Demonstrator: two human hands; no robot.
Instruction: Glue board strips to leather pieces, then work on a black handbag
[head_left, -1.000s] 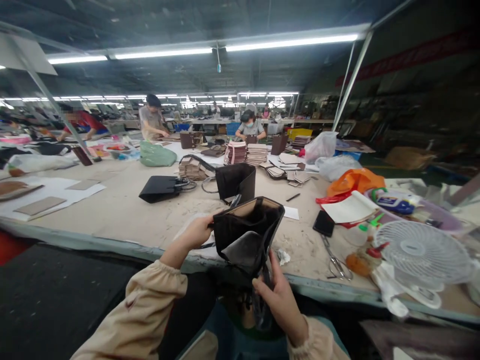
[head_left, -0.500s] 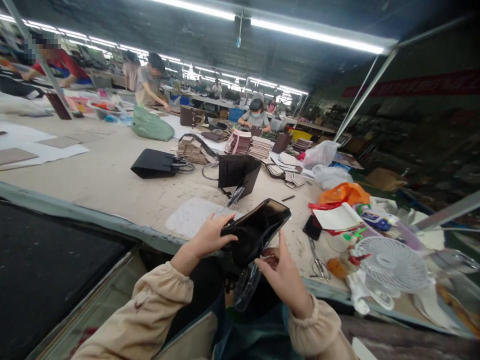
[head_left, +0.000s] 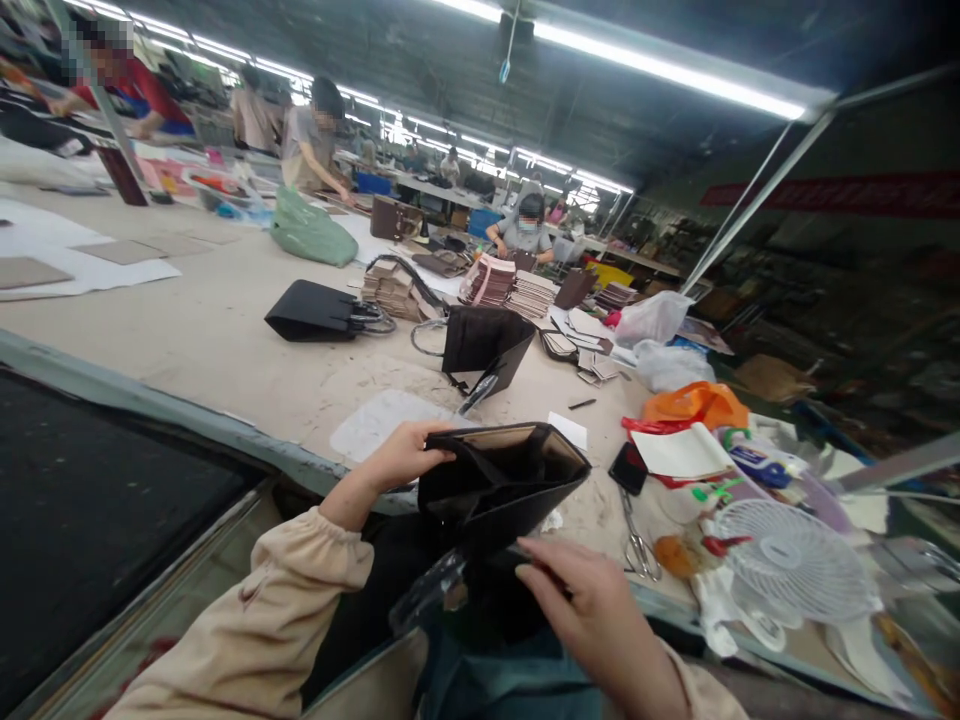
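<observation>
A black handbag [head_left: 510,495] is tilted with its mouth open, showing a tan lining edge and dark inner compartments. My left hand [head_left: 401,458] grips its left rim, thumb on the inside. Below the bag's near side, my right hand [head_left: 589,600] is closed in a pinch, fingertips close to the bag; what lies between them is hidden in the dark. A handle wrapped in clear plastic [head_left: 427,590] hangs beneath the bag over my lap. Just beyond, another black bag [head_left: 487,350] stands on the worktable [head_left: 225,350], and a further black bag [head_left: 311,310] lies to its left.
On the right are a phone [head_left: 627,467], scissors [head_left: 637,540], a white fan [head_left: 795,555] and an orange bag [head_left: 694,403]. Stacked brown pieces [head_left: 491,280] and a green plastic bag [head_left: 311,228] lie farther back. Co-workers sit and stand across the table.
The handbag has turned, its mouth now wider to view. My left hand has shifted left along with its rim. My right hand has dropped lower, from the bag's right side to beneath it.
</observation>
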